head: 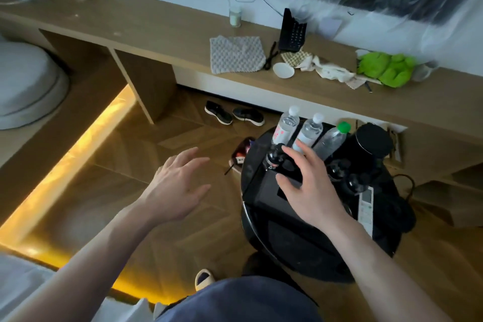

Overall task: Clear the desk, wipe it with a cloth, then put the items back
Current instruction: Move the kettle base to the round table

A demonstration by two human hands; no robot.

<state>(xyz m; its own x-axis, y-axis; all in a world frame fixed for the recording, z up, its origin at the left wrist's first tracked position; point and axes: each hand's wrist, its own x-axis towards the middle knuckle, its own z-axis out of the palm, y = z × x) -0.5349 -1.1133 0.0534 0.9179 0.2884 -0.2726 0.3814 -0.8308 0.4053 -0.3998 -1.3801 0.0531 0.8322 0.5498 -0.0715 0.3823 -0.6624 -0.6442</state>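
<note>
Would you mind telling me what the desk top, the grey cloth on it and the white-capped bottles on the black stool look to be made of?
Desk top: probably wood or wood-look laminate, matt, showing brown grain.
Grey cloth: soft textile, likely microfibre, with a bumpy waffle surface.
White-capped bottles: clear plastic, glossy and see-through, with printed labels.
Black stool: material unclear.

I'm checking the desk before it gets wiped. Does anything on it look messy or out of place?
Yes. A crumpled cream cloth lies bunched near the back of the desk, partly over a checked cloth, beside a green plush toy. The grey textured cloth lies flat.
</note>
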